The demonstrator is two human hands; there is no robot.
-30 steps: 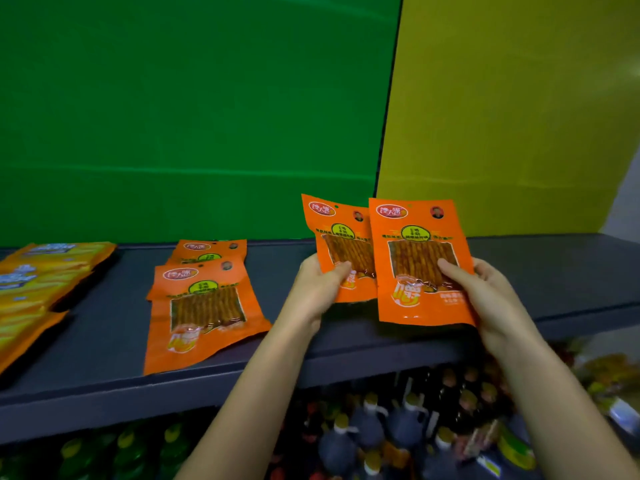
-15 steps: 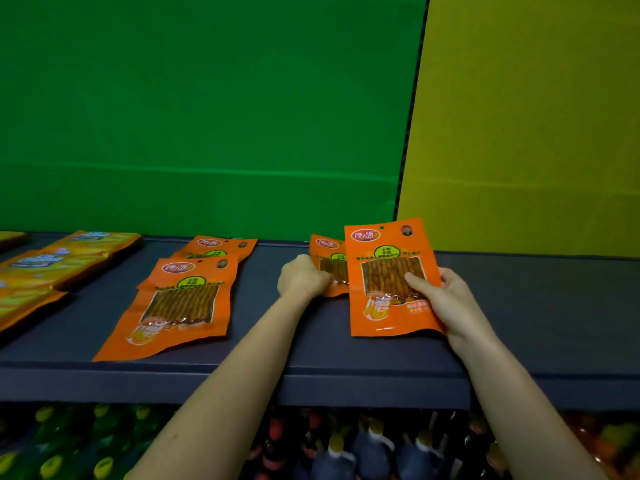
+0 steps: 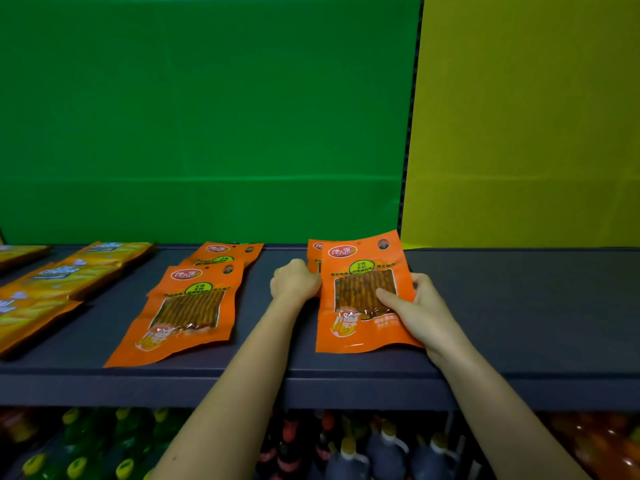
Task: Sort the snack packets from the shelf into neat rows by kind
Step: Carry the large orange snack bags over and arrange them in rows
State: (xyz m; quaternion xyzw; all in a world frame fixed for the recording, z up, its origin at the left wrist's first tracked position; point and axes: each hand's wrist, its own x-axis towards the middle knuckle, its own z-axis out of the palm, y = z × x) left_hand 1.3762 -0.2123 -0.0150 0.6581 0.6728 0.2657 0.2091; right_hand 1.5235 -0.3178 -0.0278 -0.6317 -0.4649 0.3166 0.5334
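Note:
Two orange snack packets lie overlapped on the dark shelf (image 3: 519, 306). My right hand (image 3: 414, 311) grips the front orange packet (image 3: 360, 271), thumb across its clear window. Behind it, the rear orange packet (image 3: 313, 249) shows only a corner; my left hand (image 3: 294, 280) is closed on its left edge. To the left lie two more orange packets, one in front (image 3: 183, 313) and one behind (image 3: 225, 252), overlapping. Several yellow-orange packets (image 3: 65, 271) lie in rows at the far left.
A green panel (image 3: 207, 116) and a yellow panel (image 3: 526, 116) back the shelf. The shelf's right stretch holds nothing. Below the front edge (image 3: 104, 386) stand dark bottles (image 3: 381, 455) and green bottles with yellow caps (image 3: 76, 455).
Both hands have lowered the two orange packets from upright in the air down flat onto the shelf. The front packet now covers most of the rear one.

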